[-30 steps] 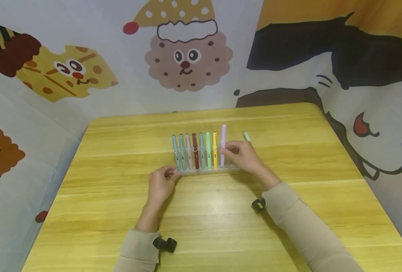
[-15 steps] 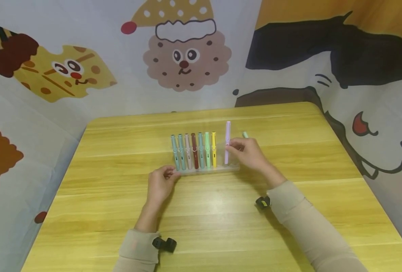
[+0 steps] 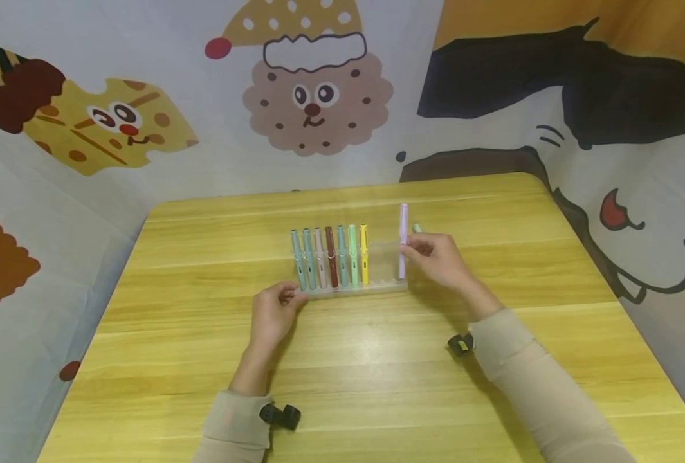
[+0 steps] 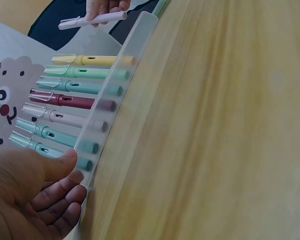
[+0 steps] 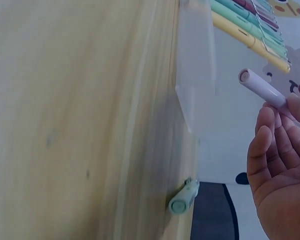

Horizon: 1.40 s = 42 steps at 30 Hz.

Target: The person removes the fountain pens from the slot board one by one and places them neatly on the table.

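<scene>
My left hand (image 3: 273, 318) pinches the left end of a clear pen stand (image 4: 140, 37), thumb on one side and fingers on the other. Several capped pens stand upright in it, running from teal ones at the left through a dark red pen (image 3: 332, 257) to a yellow pen (image 3: 365, 254). Between thumb and fingers, my right hand (image 3: 439, 260) holds a lilac pen (image 3: 403, 222) upright over the stand's right end. In the right wrist view the lower end of the lilac pen (image 5: 262, 90) points free, apart from the stand.
A pale green pen (image 5: 184, 196) lies on the wooden table (image 3: 342, 373) beyond the stand's right end, mostly hidden behind my right hand in the head view. A cartoon-printed cloth (image 3: 203, 128) hangs behind the table's back edge.
My right hand has carried the lilac pen to the right and slightly up, from beside the yellow pen to the stand's right end. My left hand has stayed on the left end.
</scene>
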Tool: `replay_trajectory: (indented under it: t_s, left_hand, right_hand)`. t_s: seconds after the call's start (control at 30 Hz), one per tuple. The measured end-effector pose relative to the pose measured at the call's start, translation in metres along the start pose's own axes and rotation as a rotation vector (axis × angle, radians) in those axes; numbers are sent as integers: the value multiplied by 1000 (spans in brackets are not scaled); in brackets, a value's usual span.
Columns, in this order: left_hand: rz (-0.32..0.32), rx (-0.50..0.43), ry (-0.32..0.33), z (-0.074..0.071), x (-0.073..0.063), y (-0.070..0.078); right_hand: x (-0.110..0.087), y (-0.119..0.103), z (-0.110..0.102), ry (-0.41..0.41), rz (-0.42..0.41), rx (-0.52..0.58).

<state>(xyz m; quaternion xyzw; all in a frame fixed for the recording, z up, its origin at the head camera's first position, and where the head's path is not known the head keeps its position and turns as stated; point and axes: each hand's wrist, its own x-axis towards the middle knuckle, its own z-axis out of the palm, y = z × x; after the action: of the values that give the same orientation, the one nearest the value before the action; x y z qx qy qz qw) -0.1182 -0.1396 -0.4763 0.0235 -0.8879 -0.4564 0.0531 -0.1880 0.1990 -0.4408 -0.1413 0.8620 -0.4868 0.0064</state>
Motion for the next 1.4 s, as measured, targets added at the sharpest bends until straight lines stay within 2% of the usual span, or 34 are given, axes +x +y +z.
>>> replay_trajectory:
  t_s: [0.8, 1.13, 1.4]
  left_hand:
    - [4, -4, 6, 1, 0, -1]
    - [-3, -5, 5, 1, 0, -1]
    - [-4, -2, 6, 1, 1, -1]
  right_hand:
    - [-11, 30, -30, 44, 59, 14]
    - [-12, 37, -38, 55, 54, -36]
    - [-12, 43, -45, 47, 95, -59]
